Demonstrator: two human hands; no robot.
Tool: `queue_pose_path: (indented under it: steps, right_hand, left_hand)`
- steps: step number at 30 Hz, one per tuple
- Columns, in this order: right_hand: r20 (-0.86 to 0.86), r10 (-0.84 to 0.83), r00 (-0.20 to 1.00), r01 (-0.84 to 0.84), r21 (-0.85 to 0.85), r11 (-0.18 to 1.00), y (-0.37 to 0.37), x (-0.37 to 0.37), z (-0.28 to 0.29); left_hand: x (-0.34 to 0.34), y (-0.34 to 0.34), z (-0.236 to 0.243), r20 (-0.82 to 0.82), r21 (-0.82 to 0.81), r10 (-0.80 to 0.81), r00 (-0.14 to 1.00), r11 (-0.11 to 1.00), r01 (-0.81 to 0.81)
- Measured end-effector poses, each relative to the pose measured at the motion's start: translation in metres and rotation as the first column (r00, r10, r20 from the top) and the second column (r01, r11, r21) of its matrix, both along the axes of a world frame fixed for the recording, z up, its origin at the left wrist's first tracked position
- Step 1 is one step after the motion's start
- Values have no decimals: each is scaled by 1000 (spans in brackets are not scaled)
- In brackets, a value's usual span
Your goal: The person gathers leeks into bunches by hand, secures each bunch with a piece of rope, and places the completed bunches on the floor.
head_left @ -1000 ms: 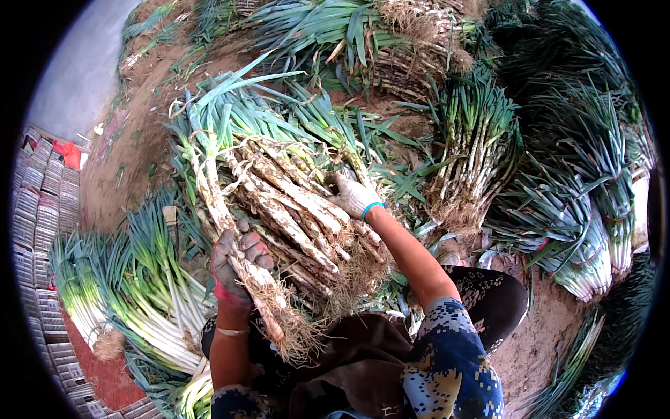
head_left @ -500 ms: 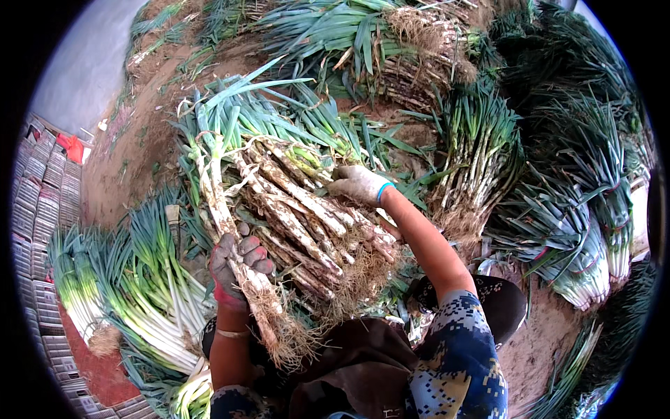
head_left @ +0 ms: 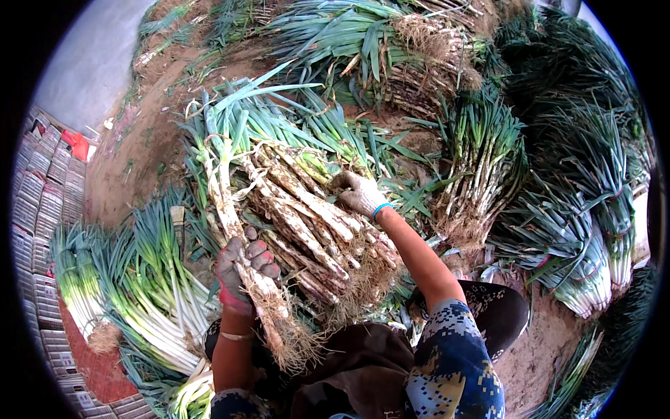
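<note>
Clearly, a gloved left hand (head_left: 246, 269) grips one leek (head_left: 267, 299) near its roots (head_left: 293, 346), along the left side of a muddy leek pile (head_left: 314, 202).
Its fingers wrap the stalk (head_left: 225, 199); the gloved right hand (head_left: 361, 194) curls at the pile's right side, and whether those fingers pinch anything cannot be told. A hold on the firm stalk should bruise the leaves (head_left: 229, 115) least.

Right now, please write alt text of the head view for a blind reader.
The left hand, gloved in grey and red, grips one long, muddy white leek; the right hand, gloved in dirty white, is at a pile of brown-and-white leeks. Cleaner green-and-white leeks lie at left, dark green bundles at right.
</note>
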State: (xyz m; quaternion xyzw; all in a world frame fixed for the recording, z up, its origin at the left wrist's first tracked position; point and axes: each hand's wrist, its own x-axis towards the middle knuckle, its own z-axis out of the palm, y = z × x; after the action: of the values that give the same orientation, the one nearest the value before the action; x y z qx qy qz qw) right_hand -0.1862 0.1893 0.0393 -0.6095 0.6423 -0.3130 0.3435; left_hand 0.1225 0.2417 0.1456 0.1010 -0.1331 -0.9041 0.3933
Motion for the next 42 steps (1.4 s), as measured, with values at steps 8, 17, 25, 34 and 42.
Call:
queue_pose_path:
  steps: [8,17,25,34,42]
  right_hand:
    - [-436,5,900,-13,-17,1000,-1,25,9]
    - [-435,174,884,-152,85,985,-28,10,31]
    - [445,155,882,-238,136,962,-18,-16,69]
    - [441,217,871,-271,63,961,25,43,100]
    - [-60,316,947,-321,-231,918,45,96,109]
  left_hand:
    - [-3,-1,-2,-58,-37,-55,997,998,53]
    - [5,-3,-5,-1,-17,-21,1000,1000,21]
    - [-1,5,-1,87,-11,60,994,998,-59]
    - [-12,7,-7,415,-40,199,888,979,-200]
    - [-22,11,-10,513,-79,221,829,974,-211]
